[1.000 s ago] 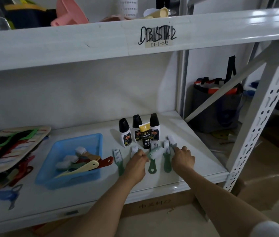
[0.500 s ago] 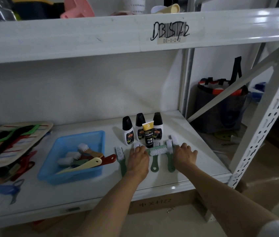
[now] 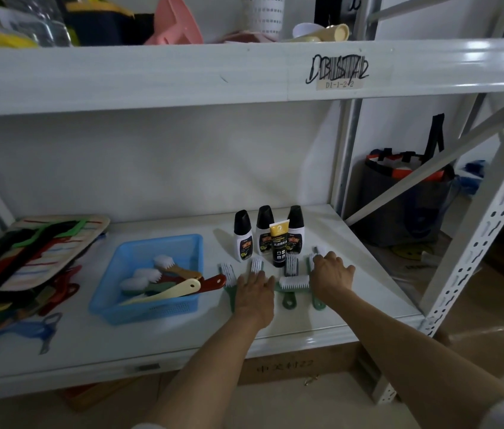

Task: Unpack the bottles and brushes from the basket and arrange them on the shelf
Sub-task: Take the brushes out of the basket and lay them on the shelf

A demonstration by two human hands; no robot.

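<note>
Fingers of the left hand (image 3: 255,291) now lie flat and spread, palm down on the green-handled brushes (image 3: 289,284), gripping nothing; a sec ago they were curled at the sideways brush (image 3: 294,281). Right hand (image 3: 331,275) has slid back along the row, fingers (image 3: 321,262) splayed loosely over the rightmost brush heads, also w/o a grip (thumb side is hidden, so contact underneath can't be told). Both hands look to be pressing and squaring the row rather than carrying, so this batch is prob. placed and only being tidied.

Brushes lie on the white shelf (image 3: 352,305) in a rough row, handles toward the person, one lying crosswise over the others. Just behind stand three white bottles (image 3: 243,243) w/ black caps and a black-and-yellow tube (image 3: 279,246), upright, close together.

Blue basket (image 3: 139,305), thin perforated plastic, sits left of the row, holding several brushes (image 3: 157,275) w/ white bristles and cream, red, brown handles, so unpacking isn't finished.
</note>
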